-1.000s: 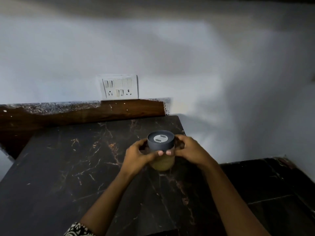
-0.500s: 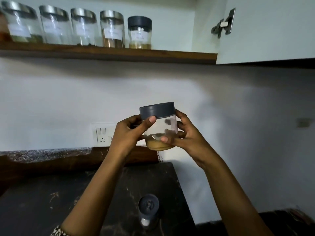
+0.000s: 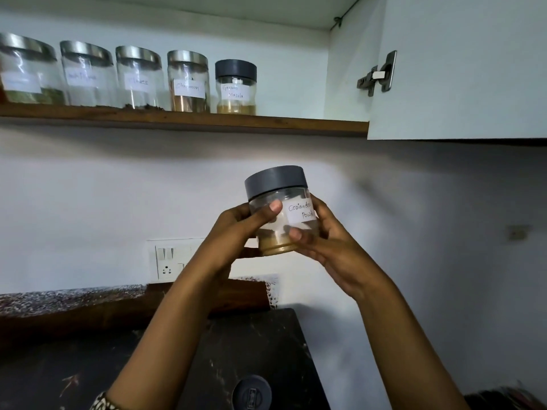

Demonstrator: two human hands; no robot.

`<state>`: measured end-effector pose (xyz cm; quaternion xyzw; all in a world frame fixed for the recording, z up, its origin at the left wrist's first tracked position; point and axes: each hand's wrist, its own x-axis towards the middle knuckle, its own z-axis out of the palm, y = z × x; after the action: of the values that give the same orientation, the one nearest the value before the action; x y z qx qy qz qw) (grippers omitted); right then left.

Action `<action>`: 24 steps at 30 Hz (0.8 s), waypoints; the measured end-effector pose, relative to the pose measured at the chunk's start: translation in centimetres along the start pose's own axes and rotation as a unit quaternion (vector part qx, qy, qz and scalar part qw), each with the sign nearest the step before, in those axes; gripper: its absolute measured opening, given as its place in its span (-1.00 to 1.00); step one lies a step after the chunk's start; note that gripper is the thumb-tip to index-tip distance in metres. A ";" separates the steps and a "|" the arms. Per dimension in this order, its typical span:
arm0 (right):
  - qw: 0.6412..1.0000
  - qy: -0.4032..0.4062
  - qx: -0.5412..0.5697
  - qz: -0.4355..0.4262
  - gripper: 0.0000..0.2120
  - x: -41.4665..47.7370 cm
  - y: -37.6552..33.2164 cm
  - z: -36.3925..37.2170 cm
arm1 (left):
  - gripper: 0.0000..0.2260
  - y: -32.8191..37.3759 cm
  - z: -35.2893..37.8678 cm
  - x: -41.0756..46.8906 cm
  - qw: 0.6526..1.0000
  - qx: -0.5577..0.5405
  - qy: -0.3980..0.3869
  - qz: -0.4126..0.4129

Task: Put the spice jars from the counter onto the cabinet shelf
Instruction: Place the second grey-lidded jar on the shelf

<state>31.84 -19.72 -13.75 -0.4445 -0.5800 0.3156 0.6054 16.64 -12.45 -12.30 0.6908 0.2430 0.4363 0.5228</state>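
Open cabinet door (image 3: 458, 69), wooden cabinet shelf (image 3: 296, 122) and dark marble counter (image 3: 251, 341), seen from below the shelf. The shelf carries 5 jars in 1 row: 4 steel-lidded jars (image 3: 139, 81) and, at the right end, the grey-lidded Garam Masala jar (image 3: 236, 87). A bare stretch of board lies between that jar and the cabinet side wall. The left hand (image 3: 236, 232) and right hand (image 3: 331, 247) together grip the Coriander Powder jar (image 3: 281, 190), with the thumbs on the front glass and the fingers curled round behind. The jar is upright in the air, below the shelf edge and well above the counter, and its label faces the viewer. 1 more grey-lidded jar (image 3: 251, 392) stands on the counter at the bottom of the view. The step in hand appears to be the lift onto the shelf. It is best done by raising the base clear of the board's front edge, then setting the jar down just right of the Garam Masala jar, label forward. The grip should loosen only once the base sits flat, so the neighbouring jar is not knocked.
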 end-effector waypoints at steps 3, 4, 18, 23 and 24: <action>1.000 0.022 -0.014 -0.011 -0.23 0.5 -0.5 0.4 | -0.51 -0.3 0.0 0.6 1.000 -0.031 -0.006 -0.002; 0.998 0.045 -0.031 -0.021 -0.20 0.7 -0.7 0.8 | -0.51 -0.4 0.0 0.8 0.999 -0.044 0.001 0.003; 0.992 0.115 -0.014 -0.057 -0.38 2.1 -2.5 1.5 | -0.71 1.3 0.4 2.9 0.982 -0.113 0.110 0.102; 0.984 0.149 -0.015 -0.096 -0.37 3.0 -3.7 1.7 | -0.50 2.3 0.6 2.8 0.980 0.019 0.105 0.166; 0.982 0.152 -0.020 -0.107 -0.40 3.2 -4.1 1.6 | -0.42 2.6 0.6 2.8 0.979 0.054 0.096 0.174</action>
<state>30.15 -18.22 -8.78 -0.4347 -0.5315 0.1663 0.7078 18.30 -11.41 -8.93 0.7047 0.1913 0.5708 0.3756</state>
